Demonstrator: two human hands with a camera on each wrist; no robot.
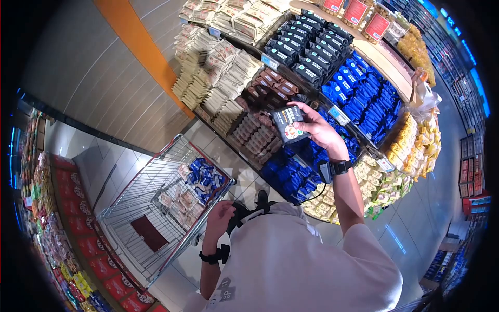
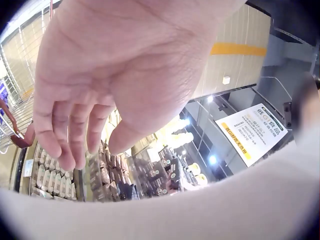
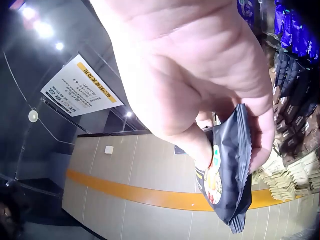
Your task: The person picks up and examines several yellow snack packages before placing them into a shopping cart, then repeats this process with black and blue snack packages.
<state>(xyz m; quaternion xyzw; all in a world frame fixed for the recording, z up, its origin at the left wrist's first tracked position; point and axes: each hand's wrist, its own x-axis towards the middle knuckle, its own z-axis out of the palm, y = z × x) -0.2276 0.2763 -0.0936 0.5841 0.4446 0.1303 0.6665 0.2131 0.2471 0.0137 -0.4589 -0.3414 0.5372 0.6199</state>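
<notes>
My right hand (image 1: 321, 131) pinches a black packet (image 1: 289, 124) between thumb and fingers, over the display of snack packets. In the right wrist view the packet (image 3: 227, 170) has a crimped edge and a round food picture, with the right hand (image 3: 200, 75) holding its upper part. My left hand (image 1: 221, 214) hangs beside the cart's rim, holding nothing. The left wrist view shows the left hand (image 2: 110, 75) with its fingers loosely bent.
A shopping cart (image 1: 179, 140) at the left holds blue packets (image 1: 205, 176) and pale packets (image 1: 184, 205). The display has black packets (image 1: 312, 49), blue packets (image 1: 364, 91), brown packets (image 1: 273, 88) and cream packets (image 1: 223, 67). Red boxes (image 1: 83, 223) line the far left.
</notes>
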